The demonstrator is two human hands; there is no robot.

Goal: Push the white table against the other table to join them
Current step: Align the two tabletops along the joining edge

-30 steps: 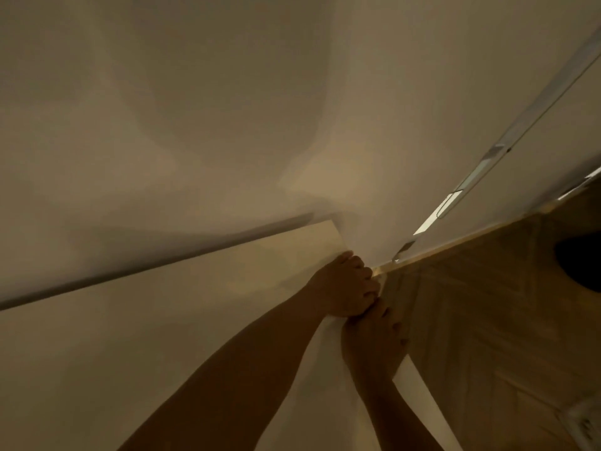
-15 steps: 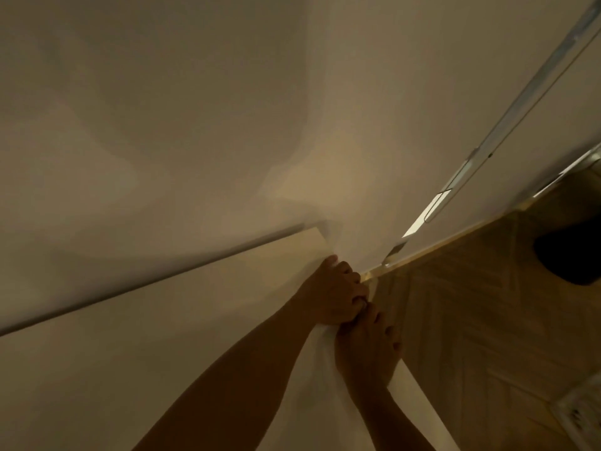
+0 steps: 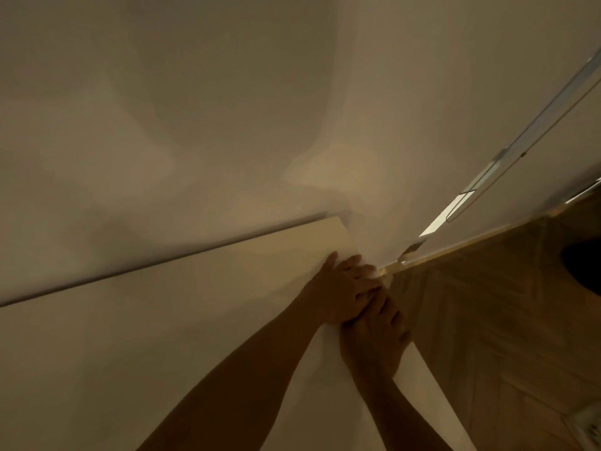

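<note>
The white table fills the lower left, and its far right corner sits close to a pale wall corner. My left hand lies on the tabletop at that corner, fingers stretched over the right edge and overlapping the other hand. Just nearer to me, my right hand wraps over the table's right edge. A dark, narrow gap runs along the table's far edge, with a pale surface beyond it. I cannot tell the other table apart in this dim view.
Wooden herringbone floor lies to the right of the table. A metal rail or door frame runs diagonally up the wall at upper right. A dark object sits on the floor at the right edge.
My left hand's fingers have loosened from a tight curl to a flatter stretch over the corner. Both hands stay at the table's corner, and the view has shifted slightly.
</note>
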